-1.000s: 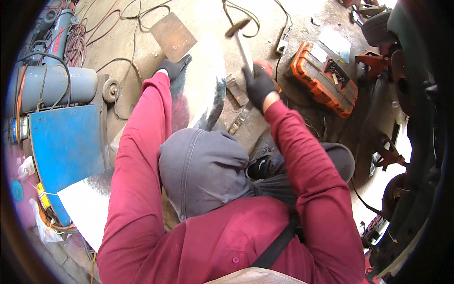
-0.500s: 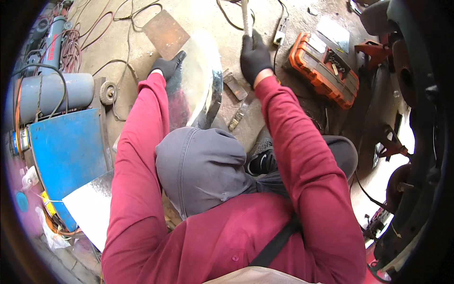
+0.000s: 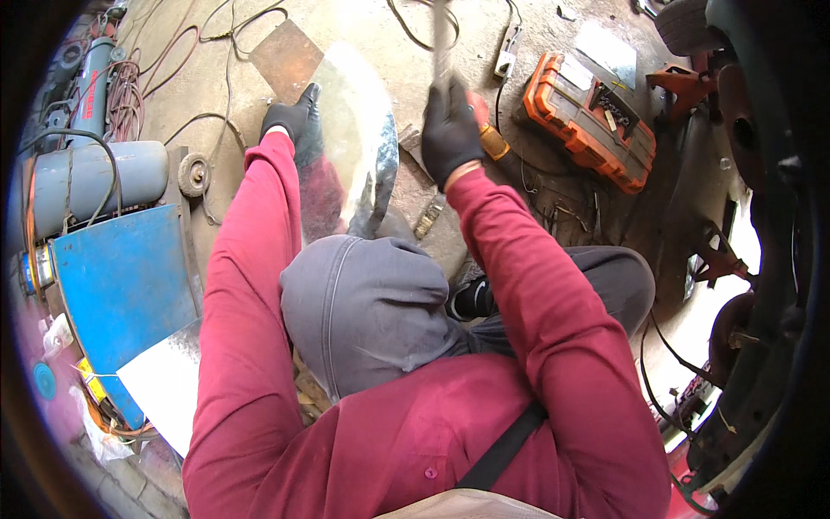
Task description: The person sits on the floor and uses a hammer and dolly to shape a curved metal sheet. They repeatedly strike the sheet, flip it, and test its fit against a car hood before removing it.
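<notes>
My left hand, in a black glove, grips the far left edge of a shiny, curved metal sheet, thumb on top and fingers hidden beneath. The sheet leans upward in front of my grey-trousered knee and mirrors my red sleeve. My right hand, also gloved in black, is closed around a long grey bar-shaped tool. That tool points away from me, blurred, and its exact kind is unclear. Just right of this hand, partly hidden by it, is a red and yellow-brown item.
An orange and black toolbox lies at the right, with a power strip beside it. A rusty square plate lies beyond the sheet. At the left are a blue panel, a grey tank and tangled cables.
My right hand has moved left and a little nearer with the bar-shaped tool, uncovering the red and yellow-brown item. My left hand and the metal sheet have shifted slightly left.
</notes>
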Demonstrator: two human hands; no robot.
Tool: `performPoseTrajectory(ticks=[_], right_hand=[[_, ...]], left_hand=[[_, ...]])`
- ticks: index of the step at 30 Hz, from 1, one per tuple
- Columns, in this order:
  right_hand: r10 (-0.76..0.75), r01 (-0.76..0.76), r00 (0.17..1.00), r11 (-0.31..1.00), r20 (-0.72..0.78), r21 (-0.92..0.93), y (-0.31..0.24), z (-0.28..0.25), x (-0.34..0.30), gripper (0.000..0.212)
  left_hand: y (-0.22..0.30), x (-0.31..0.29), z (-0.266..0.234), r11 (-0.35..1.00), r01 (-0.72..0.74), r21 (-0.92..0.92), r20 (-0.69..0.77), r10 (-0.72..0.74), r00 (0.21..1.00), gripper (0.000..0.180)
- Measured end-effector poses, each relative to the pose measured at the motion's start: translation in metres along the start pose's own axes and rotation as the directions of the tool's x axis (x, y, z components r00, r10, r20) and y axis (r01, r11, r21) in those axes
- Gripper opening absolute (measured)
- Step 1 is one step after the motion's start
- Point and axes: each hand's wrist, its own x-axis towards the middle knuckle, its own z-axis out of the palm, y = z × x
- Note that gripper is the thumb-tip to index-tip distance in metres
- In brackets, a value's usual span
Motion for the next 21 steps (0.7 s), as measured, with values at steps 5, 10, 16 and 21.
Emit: performPoseTrajectory(ticks=[5, 10, 16, 21], right_hand=[[0.302, -0.286, 0.901, 0.953, 0.310, -0.097, 0.009, -0.024, 0.016, 0.042], [0.361, -0.346, 0.920, 0.931, 0.154, -0.119, -0.019, -0.019, -0.020, 0.042], [0.519, -0.530, 0.823, 0.848, 0.230, -0.018, -0.003, 0.019, -0.052, 0.042], [0.522, -0.512, 0.820, 0.852, 0.237, -0.105, -0.011, 0.043, -0.055, 0.053]], left_hand=[[-0.023, 0.017, 0.001, 0.999, -0.044, 0.016, -0.036, 0.045, 0.998, 0.126], [-0.025, 0.013, 0.002, 0.997, -0.082, 0.003, 0.062, 0.082, 0.995, 0.123], [-0.034, -0.016, 0.000, 0.994, -0.106, -0.012, 0.139, 0.107, 0.985, 0.112], [-0.042, -0.007, 0.002, 0.987, -0.161, -0.019, 0.140, 0.162, 0.977, 0.108]])
